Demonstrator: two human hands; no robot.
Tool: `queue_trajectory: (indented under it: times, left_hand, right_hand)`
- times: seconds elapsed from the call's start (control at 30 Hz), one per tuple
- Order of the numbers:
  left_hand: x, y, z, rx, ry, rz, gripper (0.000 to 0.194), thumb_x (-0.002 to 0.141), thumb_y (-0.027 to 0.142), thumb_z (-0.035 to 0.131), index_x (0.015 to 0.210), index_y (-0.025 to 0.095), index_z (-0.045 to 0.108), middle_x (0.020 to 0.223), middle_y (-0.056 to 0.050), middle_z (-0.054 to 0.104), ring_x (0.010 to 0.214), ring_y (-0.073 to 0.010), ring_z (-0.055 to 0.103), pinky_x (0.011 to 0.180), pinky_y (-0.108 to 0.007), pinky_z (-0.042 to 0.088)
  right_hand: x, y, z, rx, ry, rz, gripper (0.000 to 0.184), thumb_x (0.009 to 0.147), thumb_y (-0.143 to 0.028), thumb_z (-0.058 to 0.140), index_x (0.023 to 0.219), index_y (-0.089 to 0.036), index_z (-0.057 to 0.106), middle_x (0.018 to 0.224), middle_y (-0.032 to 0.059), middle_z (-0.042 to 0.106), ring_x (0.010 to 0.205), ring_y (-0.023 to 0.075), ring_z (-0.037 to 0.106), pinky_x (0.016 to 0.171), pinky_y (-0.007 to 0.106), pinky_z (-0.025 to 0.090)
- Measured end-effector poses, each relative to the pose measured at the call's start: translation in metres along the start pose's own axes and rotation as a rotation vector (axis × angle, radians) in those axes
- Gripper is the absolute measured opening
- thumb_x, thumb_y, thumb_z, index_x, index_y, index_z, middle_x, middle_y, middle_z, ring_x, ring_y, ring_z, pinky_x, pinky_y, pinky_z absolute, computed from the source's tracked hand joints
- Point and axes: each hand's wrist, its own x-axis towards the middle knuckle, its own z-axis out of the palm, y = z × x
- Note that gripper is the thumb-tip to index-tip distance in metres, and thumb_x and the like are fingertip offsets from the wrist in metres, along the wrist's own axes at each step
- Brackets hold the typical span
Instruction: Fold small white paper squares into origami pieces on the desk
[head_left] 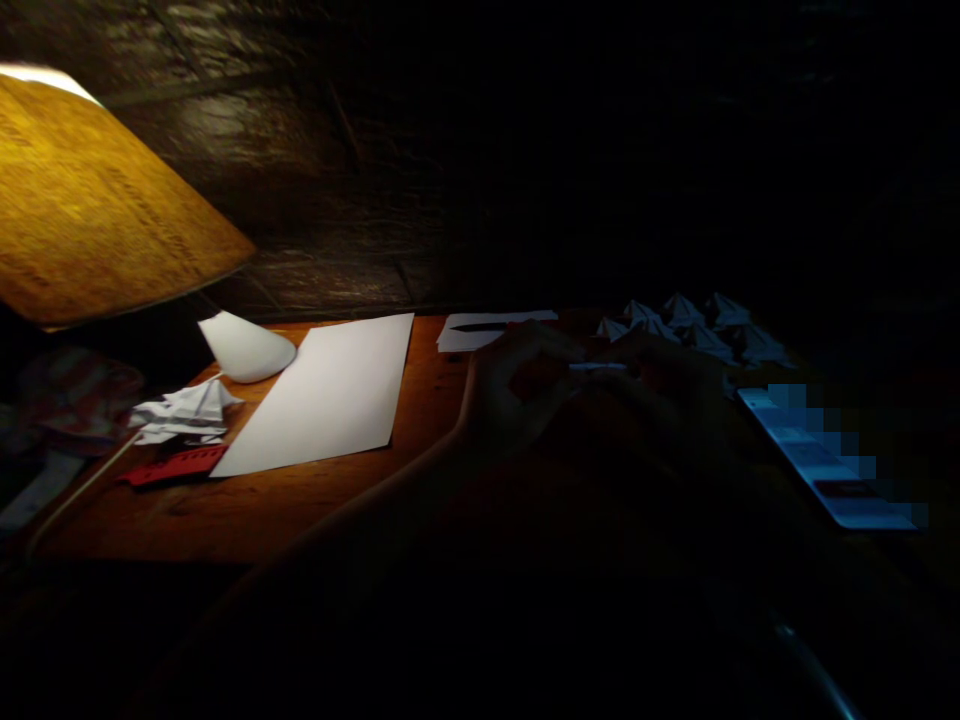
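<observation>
In the dim middle of the table, my left hand (pixel 514 390) and my right hand (pixel 671 385) face each other, fingers curled in. Between their fingertips a small, narrow strip of folded white paper (pixel 598 367) is pinched from both sides. The right hand is mostly lost in shadow. Just behind the left hand lie white paper pieces (pixel 457 338) with a dark pointed blade-like tool (pixel 480 327) on top. Beyond the right hand stand several small folded paper shapes (pixel 694 335) with pointed tops.
A lit lamp with a yellow-brown shade (pixel 97 200) leans in at upper left. Below it are a curled white paper (pixel 244 348), a flat white sheet (pixel 337 395), a crumpled folded paper (pixel 187 410) and a red object (pixel 172 466). A glowing phone-like screen (pixel 810 455) lies at right.
</observation>
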Motion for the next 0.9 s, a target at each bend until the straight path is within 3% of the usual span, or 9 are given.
queue_trajectory:
  times: [0.17, 0.27, 0.4, 0.57, 0.73, 0.9]
  left_hand:
    - [0.0004, -0.0006, -0.0021, -0.042, 0.032, -0.029, 0.007, 0.087, 0.020, 0.078, 0.084, 0.020, 0.072, 0.086, -0.001, 0.073, 0.083, -0.0147, 0.068, 0.077, -0.030, 0.054]
    - [0.0004, -0.0023, -0.0029, -0.098, 0.061, -0.121, 0.010, 0.085, 0.020, 0.078, 0.079, 0.020, 0.070, 0.082, 0.000, 0.071, 0.079, -0.0141, 0.066, 0.074, -0.028, 0.053]
    - [-0.0003, -0.0057, -0.0035, -0.140, 0.067, -0.234, 0.016, 0.086, 0.023, 0.075, 0.075, 0.019, 0.065, 0.075, 0.002, 0.064, 0.071, -0.0125, 0.060, 0.066, -0.026, 0.050]
    - [-0.0004, -0.0080, -0.0014, -0.117, -0.041, -0.186, 0.013, 0.084, 0.026, 0.077, 0.091, 0.018, 0.070, 0.088, -0.003, 0.070, 0.083, -0.0155, 0.067, 0.074, -0.028, 0.054]
    - [0.0016, -0.0050, -0.0006, -0.016, -0.083, -0.164, 0.015, 0.089, 0.029, 0.076, 0.080, 0.018, 0.071, 0.076, -0.001, 0.069, 0.072, -0.0135, 0.064, 0.069, -0.027, 0.051]
    - [0.0033, -0.0023, -0.0030, -0.089, -0.105, -0.206, 0.029, 0.089, 0.039, 0.077, 0.071, 0.018, 0.070, 0.069, 0.000, 0.065, 0.066, -0.0120, 0.060, 0.062, -0.026, 0.047]
  right_hand:
    - [0.0014, -0.0007, 0.0038, 0.066, -0.039, 0.042, 0.026, 0.084, -0.048, 0.080, 0.078, -0.023, 0.076, 0.078, 0.0029, 0.075, 0.077, 0.0212, 0.071, 0.071, 0.034, 0.056]
    - [0.0021, 0.0021, 0.0056, 0.118, -0.043, 0.080, 0.023, 0.081, -0.046, 0.082, 0.084, -0.023, 0.078, 0.085, 0.0042, 0.078, 0.082, 0.0224, 0.072, 0.073, 0.036, 0.058]
    - [0.0027, 0.0058, 0.0060, 0.162, 0.031, 0.160, 0.024, 0.076, -0.044, 0.086, 0.078, -0.022, 0.077, 0.075, 0.0034, 0.075, 0.070, 0.0195, 0.068, 0.062, 0.031, 0.054]
    - [0.0033, 0.0047, 0.0049, 0.182, -0.022, 0.159, 0.027, 0.076, -0.046, 0.086, 0.074, -0.021, 0.076, 0.071, 0.0023, 0.073, 0.068, 0.0182, 0.066, 0.063, 0.031, 0.052]
    - [0.0032, 0.0039, 0.0054, 0.199, -0.029, 0.159, 0.028, 0.077, -0.047, 0.085, 0.072, -0.021, 0.075, 0.069, 0.0014, 0.071, 0.066, 0.0170, 0.065, 0.061, 0.030, 0.051]
    - [0.0012, 0.0020, 0.0048, 0.174, -0.037, 0.145, 0.032, 0.078, -0.048, 0.083, 0.068, -0.020, 0.071, 0.065, 0.0007, 0.068, 0.063, 0.0162, 0.061, 0.058, 0.029, 0.047]
